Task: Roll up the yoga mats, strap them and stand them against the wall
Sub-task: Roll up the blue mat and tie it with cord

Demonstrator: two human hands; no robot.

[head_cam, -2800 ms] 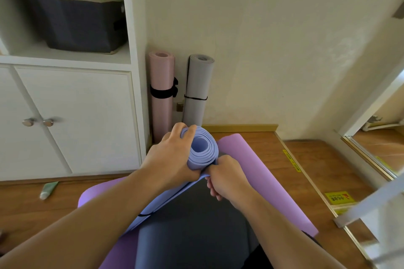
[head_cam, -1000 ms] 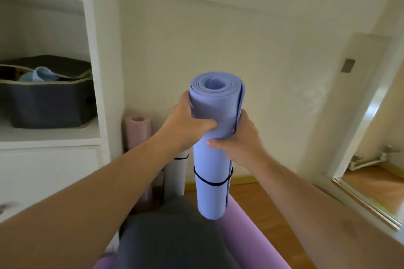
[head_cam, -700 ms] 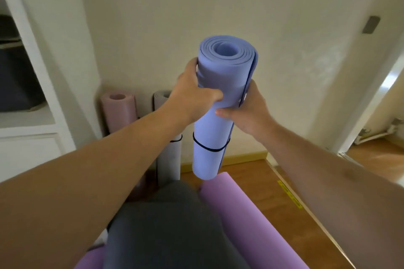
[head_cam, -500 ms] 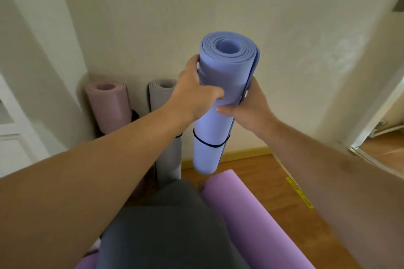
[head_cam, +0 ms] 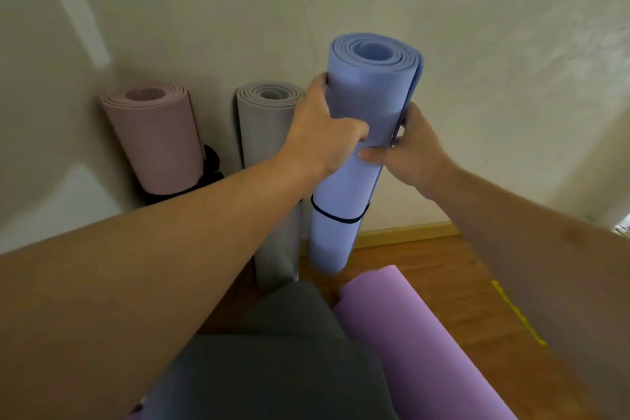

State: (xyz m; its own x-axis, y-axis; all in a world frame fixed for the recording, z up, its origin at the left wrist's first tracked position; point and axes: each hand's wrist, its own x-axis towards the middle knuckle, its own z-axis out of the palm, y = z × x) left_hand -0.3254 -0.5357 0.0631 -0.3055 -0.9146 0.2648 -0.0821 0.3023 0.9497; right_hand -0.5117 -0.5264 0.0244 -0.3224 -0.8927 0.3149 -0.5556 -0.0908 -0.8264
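Observation:
A rolled blue yoga mat (head_cam: 354, 160) stands upright in the air close to the wall, with a thin black strap (head_cam: 335, 217) around its lower part. My left hand (head_cam: 324, 129) grips its upper left side. My right hand (head_cam: 412, 150) holds its right side, thumb across the front. Its bottom end hangs just above the wooden floor, right of a rolled grey mat (head_cam: 269, 133). A rolled pink mat (head_cam: 155, 136) with a black strap stands further left. Both lean against the wall (head_cam: 477, 44).
A purple mat (head_cam: 419, 344) lies unrolled on the wooden floor (head_cam: 443, 269) below the blue roll. My knee in grey cloth (head_cam: 272, 361) fills the lower middle. A white cabinet side (head_cam: 41, 78) bounds the left. A yellow skirting board (head_cam: 405, 235) runs along the wall.
I have lifted the strapped blue roll off the floor, turned it upright and carried it toward the wall beside the grey mat. It has sunk lower in the last half second.

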